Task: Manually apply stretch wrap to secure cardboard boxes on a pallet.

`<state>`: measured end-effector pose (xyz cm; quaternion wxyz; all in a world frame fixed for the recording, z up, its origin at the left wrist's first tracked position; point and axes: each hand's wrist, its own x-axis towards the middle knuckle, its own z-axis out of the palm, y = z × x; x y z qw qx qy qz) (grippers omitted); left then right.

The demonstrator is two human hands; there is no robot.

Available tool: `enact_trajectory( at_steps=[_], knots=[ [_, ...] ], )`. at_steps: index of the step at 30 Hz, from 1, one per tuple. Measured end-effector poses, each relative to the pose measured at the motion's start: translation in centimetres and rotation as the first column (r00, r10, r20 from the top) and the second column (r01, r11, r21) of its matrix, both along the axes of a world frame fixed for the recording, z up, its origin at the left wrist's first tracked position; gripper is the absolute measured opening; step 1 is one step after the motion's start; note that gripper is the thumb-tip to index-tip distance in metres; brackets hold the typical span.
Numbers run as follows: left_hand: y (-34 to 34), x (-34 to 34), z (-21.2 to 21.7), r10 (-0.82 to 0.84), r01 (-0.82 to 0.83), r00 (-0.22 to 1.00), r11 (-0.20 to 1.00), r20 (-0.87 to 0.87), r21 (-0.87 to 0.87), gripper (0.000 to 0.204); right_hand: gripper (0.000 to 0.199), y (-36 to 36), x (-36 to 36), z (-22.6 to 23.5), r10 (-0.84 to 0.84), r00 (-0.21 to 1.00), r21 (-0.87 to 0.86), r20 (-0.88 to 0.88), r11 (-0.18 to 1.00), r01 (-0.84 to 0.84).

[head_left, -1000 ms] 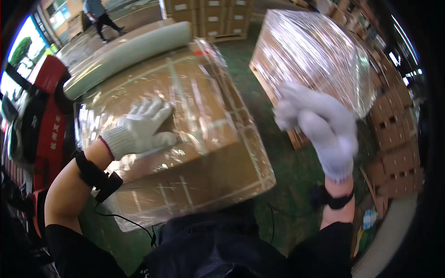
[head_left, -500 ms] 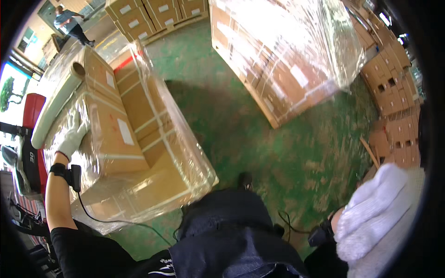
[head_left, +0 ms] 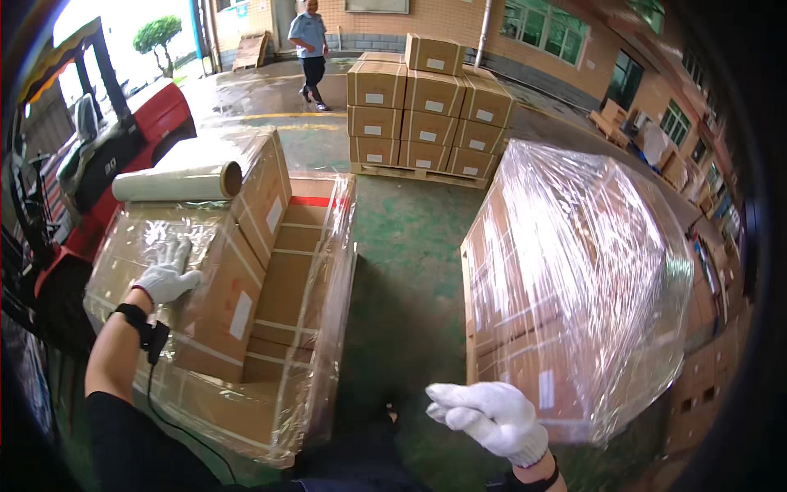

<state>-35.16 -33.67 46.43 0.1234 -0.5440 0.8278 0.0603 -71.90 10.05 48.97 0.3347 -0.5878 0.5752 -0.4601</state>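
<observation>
My left hand (head_left: 170, 275), in a white knit glove, lies flat with fingers spread on clear film over the stacked cartons (head_left: 209, 287). It holds nothing. Just beyond it, a roll of stretch film (head_left: 176, 182) rests on its side on top of the same stack. My right hand (head_left: 492, 420), also gloved in white, hangs in the air at the lower middle, fingers stretched out to the left and nothing in them. To its right stands a pallet load wrapped in shiny film (head_left: 582, 287); whether hand and film touch is hard to tell.
A red forklift (head_left: 156, 123) stands at the left. Farther back are stacked cartons on a pallet (head_left: 430, 115) and a person in a light blue shirt (head_left: 309, 49). Green floor (head_left: 398, 238) runs between the loads. More cartons (head_left: 705, 385) sit at the right edge.
The view has swung up and to the left, bringing the forklift and far stack more into view. My right hand has come from the right edge toward the middle. My left hand stays on the cartons.
</observation>
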Motion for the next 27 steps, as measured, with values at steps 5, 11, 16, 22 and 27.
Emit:
enact_trajectory(
  at_steps=[5,11,16,22,27],
  knots=[
    [0.7,-2.5,1.3,0.05,-0.049,0.999,0.998,0.018,-0.045,0.097,0.033,-5.0,-11.8,-4.9,-0.06,0.956,0.171,0.286,0.985,0.011],
    [1.6,-17.7,5.3,0.059,-0.076,0.962,0.996,0.266,0.054,0.082,0.035,-11.0,-25.4,-7.2,-0.293,0.893,0.337,0.342,0.925,0.175],
    [-4.7,-30.4,3.9,-0.187,0.146,0.943,0.976,-0.277,-0.162,0.082,0.038,-19.6,-37.1,-8.9,-0.381,0.851,0.462,0.36,0.866,0.192],
    [-21.4,-29.6,-1.7,0.358,-0.439,0.896,0.801,-0.263,-0.406,0.095,0.046,-33.6,-50.9,-11.7,-0.315,0.857,0.358,0.407,0.919,0.168],
    [-24.1,-35.4,-1.6,0.758,-0.751,0.651,0.637,-0.036,-0.174,0.115,0.044,-48.6,-57.6,-9.1,-0.263,0.852,0.386,0.452,0.919,0.08]
  ],
)
